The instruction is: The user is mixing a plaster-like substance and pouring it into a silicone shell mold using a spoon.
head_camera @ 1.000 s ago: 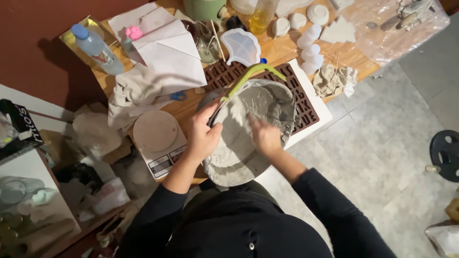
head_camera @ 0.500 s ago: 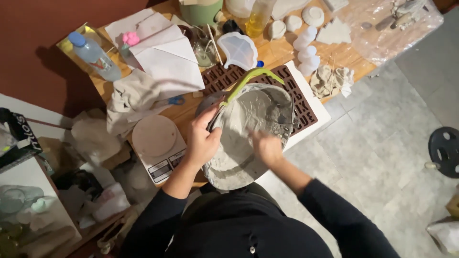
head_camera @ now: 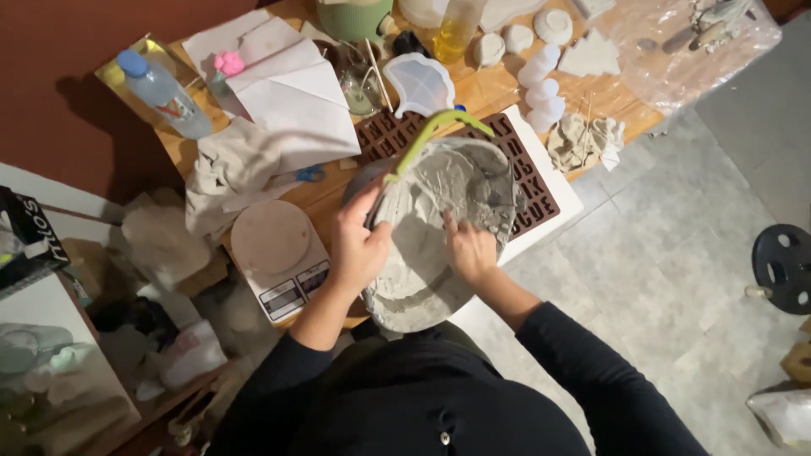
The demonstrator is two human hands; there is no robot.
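A large bucket smeared inside with pale grey paste is tilted toward the person, its mouth facing up at the camera, held over the near edge of the wooden surface and partly above a brown letter mould that lies on a white board. A light green handle arches over the bucket's far rim. The left hand is clamped on the bucket's left rim, fingers curled around the edge with the thumb inside. The right hand is inside the bucket, fingers pressed together against the grey paste on the wall; whether it pinches a tool cannot be told. Just left of the bucket a kitchen scale with a round plate sits at the surface's near corner. Behind it lies a crumpled beige cloth and a folded white paper bag. Further left stands a clear plastic bottle with a blue cap. Beyond the bucket are a clear hexagonal mould, a green cup, a bottle of yellow liquid and several small white cast pieces. Grey floor tiles spread out on the right.
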